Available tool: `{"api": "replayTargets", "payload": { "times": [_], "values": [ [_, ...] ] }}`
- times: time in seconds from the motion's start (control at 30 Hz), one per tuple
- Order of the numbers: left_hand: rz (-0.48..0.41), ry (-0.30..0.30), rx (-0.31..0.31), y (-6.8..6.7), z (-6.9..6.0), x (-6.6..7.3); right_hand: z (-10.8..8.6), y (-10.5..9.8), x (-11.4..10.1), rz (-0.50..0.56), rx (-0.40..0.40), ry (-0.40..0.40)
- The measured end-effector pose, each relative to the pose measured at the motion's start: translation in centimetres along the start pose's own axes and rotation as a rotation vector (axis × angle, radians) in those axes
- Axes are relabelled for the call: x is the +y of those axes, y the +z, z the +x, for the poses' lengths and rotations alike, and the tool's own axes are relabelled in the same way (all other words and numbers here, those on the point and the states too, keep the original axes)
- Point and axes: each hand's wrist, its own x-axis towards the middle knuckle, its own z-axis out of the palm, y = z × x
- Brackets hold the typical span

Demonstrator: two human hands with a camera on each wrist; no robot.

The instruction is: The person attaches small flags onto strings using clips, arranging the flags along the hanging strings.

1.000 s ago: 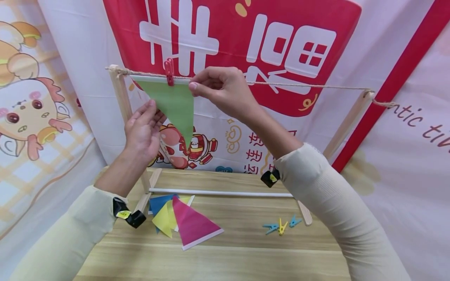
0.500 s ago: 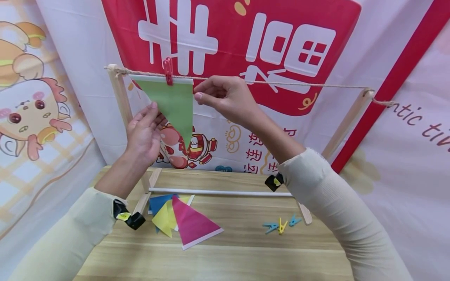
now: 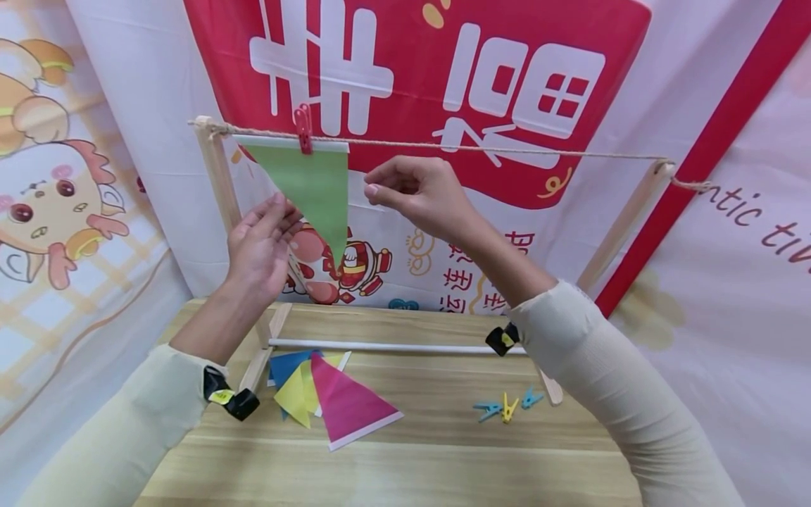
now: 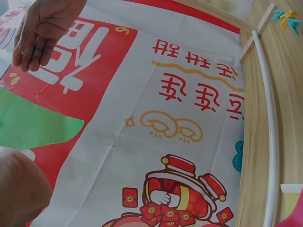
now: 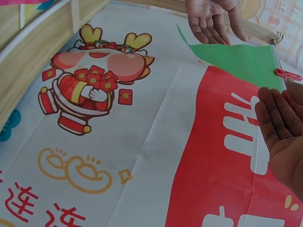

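Observation:
A green triangular pennant (image 3: 317,186) hangs point down from the twine (image 3: 405,144), held by a red clothespin (image 3: 304,129) near the middle of its white top edge. My left hand (image 3: 260,246) is at the pennant's left slanted edge, fingers loosely bent; whether the fingertips touch it cannot be told. To the right of the pennant, apart from it and below the twine, my right hand (image 3: 424,193) holds nothing, its fingers relaxed. In the right wrist view the pennant (image 5: 241,61) spans between the left hand (image 5: 215,21) and the right hand (image 5: 284,137).
Wooden posts (image 3: 218,172) carry the twine, with a white rod (image 3: 399,347) low between them. Pink (image 3: 351,405), yellow and blue pennants lie overlapped on the table (image 3: 443,465). Blue and yellow clothespins (image 3: 508,408) lie at the right. A printed cloth (image 3: 405,70) hangs behind.
My right hand has let go of the pennant's top right corner and moved right and down. My left hand has lowered slightly along the pennant's left edge.

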Motion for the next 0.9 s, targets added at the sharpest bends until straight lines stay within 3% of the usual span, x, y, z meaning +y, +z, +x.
{"api": "replayTargets", "payload": {
  "times": [0.3, 0.57, 0.77, 0.9],
  "values": [
    [0.027, -0.003, 0.004, -0.7, -0.4, -0.3, -1.2, 0.0, 1.2, 0.01, 0.007, 0.019],
    [0.025, -0.02, 0.007, -1.1, -0.7, -0.9, -2.6, 0.2, 2.2, 0.014, 0.01, 0.084],
    [0.034, -0.017, 0.003, -1.2, -0.9, -1.4, -3.3, 0.2, 3.2, 0.023, 0.009, 0.045],
    [0.05, -0.002, 0.004, -1.2, -1.0, -1.6, -3.8, 0.2, 3.7, 0.028, 0.006, 0.061]
  ]
}}
